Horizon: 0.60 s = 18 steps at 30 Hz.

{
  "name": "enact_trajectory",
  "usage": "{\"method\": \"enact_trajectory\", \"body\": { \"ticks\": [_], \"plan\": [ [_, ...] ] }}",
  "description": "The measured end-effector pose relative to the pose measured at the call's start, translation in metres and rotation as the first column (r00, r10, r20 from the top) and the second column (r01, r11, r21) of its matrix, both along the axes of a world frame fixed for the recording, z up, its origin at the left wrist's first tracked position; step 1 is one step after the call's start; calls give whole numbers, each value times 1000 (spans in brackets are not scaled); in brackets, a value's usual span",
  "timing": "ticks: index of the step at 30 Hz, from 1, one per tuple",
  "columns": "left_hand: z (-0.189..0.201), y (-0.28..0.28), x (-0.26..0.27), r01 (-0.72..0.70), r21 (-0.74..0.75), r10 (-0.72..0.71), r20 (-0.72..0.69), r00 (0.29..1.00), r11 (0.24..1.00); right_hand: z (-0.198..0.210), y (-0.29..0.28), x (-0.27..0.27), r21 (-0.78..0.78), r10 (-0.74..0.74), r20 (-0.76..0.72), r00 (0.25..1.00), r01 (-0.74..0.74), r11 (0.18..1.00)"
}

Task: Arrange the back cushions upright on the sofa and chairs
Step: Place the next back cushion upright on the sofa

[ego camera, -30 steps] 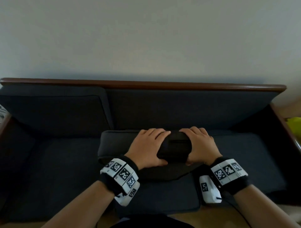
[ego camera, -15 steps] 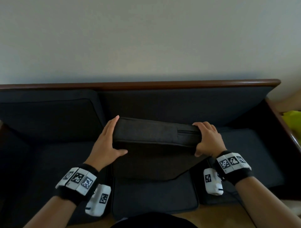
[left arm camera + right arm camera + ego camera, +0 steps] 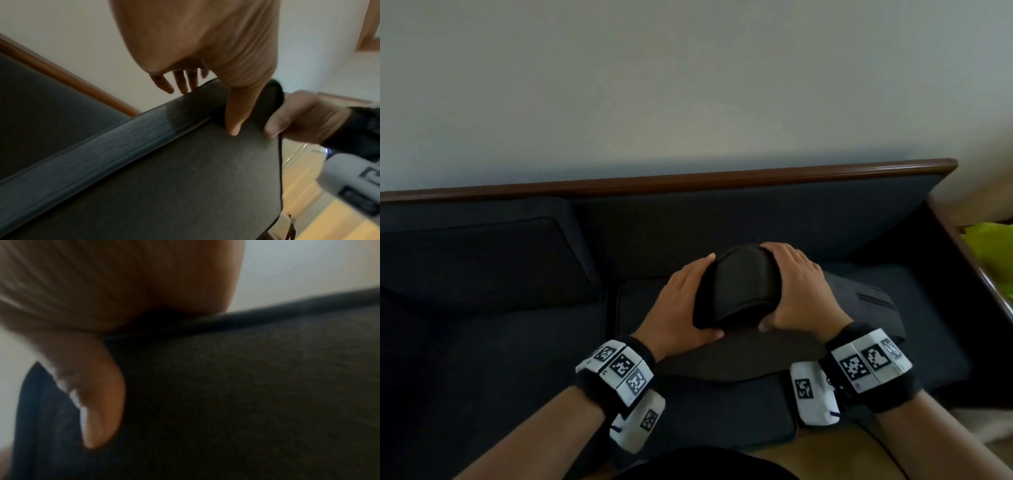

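You have the sofa in front of you with one back cushion already standing against the backrest at about nine o'clock, and the loose back cushion is in the middle, tipped up on its lower edge over the seat, with the bare backrest behind it at twelve o'clock. Your left hand and right hand both clamp its upper end close together, fingers curled over the top and thumbs on the near face, so each hand is holding the cushion rather than spread wide. The main risk, as I judge it, comes from that narrow grip: with both hands bunched on one end, the long body can swing or sag toward four o'clock and flop back flat on the seat. It may also land leaning instead of upright if the lower edge is not tucked against the backrest, or crowd the standing cushion at nine o'clock. The cushion's far face and lower edge are hidden from you, and dark fabric on dark fabric makes its outline hard to read. The right wrist view is blurred, showing little beyond a thumb on cloth. The yellow-green thing at three o'clock is cut off, and no chairs are in view.
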State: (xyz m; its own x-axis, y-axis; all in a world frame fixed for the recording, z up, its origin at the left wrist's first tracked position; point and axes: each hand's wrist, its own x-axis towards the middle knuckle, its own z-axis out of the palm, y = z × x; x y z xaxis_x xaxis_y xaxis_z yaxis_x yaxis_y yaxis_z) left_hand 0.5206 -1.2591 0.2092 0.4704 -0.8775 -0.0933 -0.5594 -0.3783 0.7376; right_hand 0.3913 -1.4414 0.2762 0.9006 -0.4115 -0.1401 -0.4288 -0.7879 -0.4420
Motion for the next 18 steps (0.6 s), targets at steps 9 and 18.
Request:
{"method": "enact_trajectory", "body": {
  "ticks": [9, 18],
  "plan": [
    [-34, -20, -6, 110, 232, -136, 102, 985, 966, -14, -16, -59, 101, -241, 197, 950, 225, 969],
    [27, -55, -8, 185, 273, -276, 346, 897, 944, 3, -48, -87, 382, -346, 466, 814, 168, 909]
  ]
}}
